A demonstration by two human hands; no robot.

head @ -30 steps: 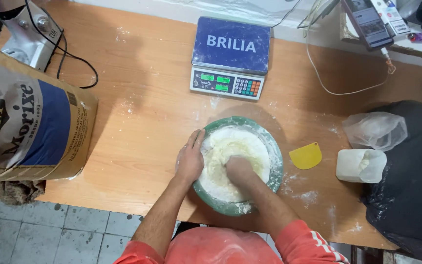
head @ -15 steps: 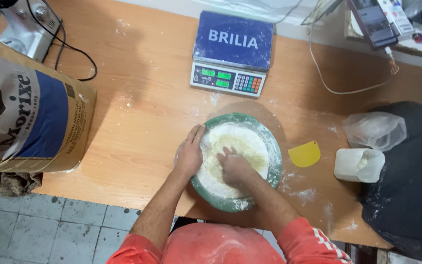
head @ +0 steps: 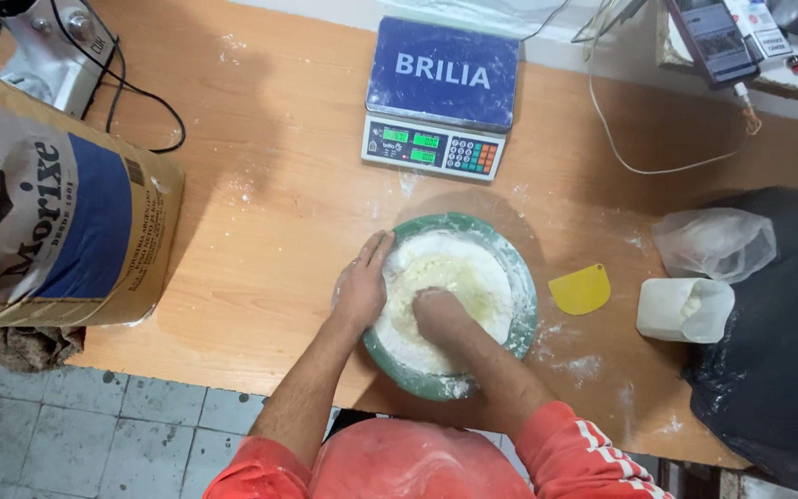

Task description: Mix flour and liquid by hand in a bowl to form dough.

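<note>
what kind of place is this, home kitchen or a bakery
Probably a small bakery or dough prep room. A large flour sack stands on the wooden worktable, a digital counter scale sits behind the green bowl, and a yellow dough scraper lies beside it.

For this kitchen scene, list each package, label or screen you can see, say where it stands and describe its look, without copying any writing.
Flour sack: left table edge, large brown paper, blue panel.
Scale: behind the green bowl, blue platform, green lit displays, coloured keys.
Phone: top right ledge, dark screen.
Clear plastic bag: right, crumpled.
White tub: right, beside yellow scraper.
</note>
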